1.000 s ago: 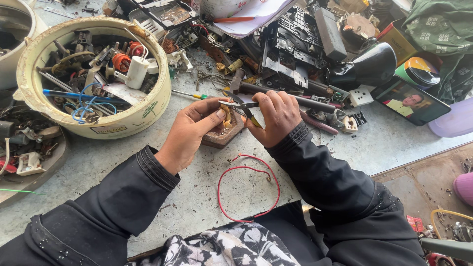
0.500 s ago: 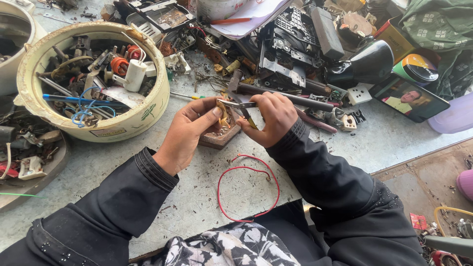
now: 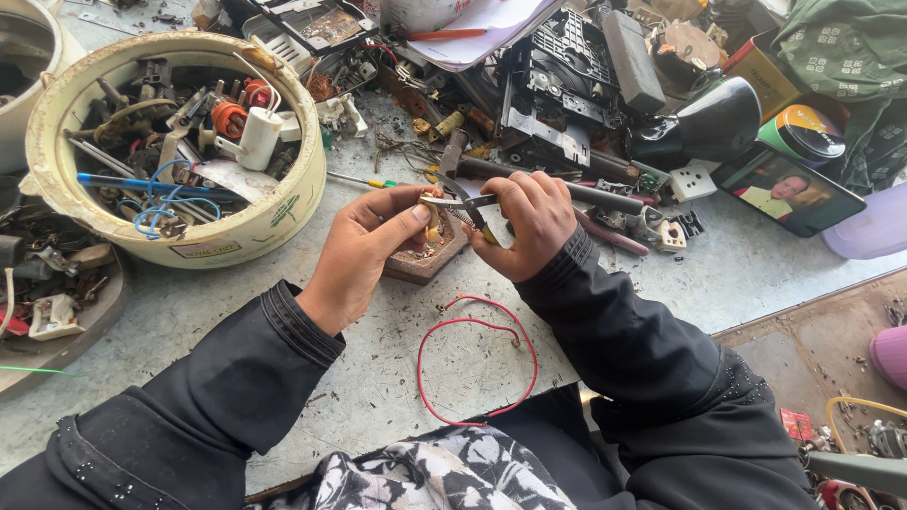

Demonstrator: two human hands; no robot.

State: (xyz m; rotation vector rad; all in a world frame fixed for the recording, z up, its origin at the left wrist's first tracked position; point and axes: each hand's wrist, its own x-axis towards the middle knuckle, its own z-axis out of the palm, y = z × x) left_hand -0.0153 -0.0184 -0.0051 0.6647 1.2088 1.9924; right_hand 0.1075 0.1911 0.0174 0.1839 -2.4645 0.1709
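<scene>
Near the middle of the frame the left hand [image 3: 364,250] is curling its fingers around a small brownish part [image 3: 433,227], pinching it between thumb and fingertips just above a reddish-brown block [image 3: 420,264] that is lying on the grey tabletop [image 3: 378,378]. The right hand [image 3: 534,222] is closing around a pair of small pliers [image 3: 463,203] — their tips are pointing left and meeting the small part right at the left thumb. Whether the plier tips are actually biting on the part cannot be told; it is too small.

Below the hands, toward the lower centre, a loop of red wire [image 3: 477,364] is lying loose on the tabletop, apart from both hands. Both arms are wearing dark sleeves, coming in from the bottom edge.

In the upper left of the frame a round cream-coloured tub [image 3: 274,212] is sitting on the table, holding a jumble of cables, plugs and metal bits. Across the top centre a heap of dark dismantled electronics [image 3: 576,85] is spreading out behind the hands, with a long dark metal rod [image 3: 567,194] lying just beyond the right knuckles. At the right — upper part of the frame — a phone with a lit screen [image 3: 789,194] is lying flat beside a round tin [image 3: 808,132].
</scene>
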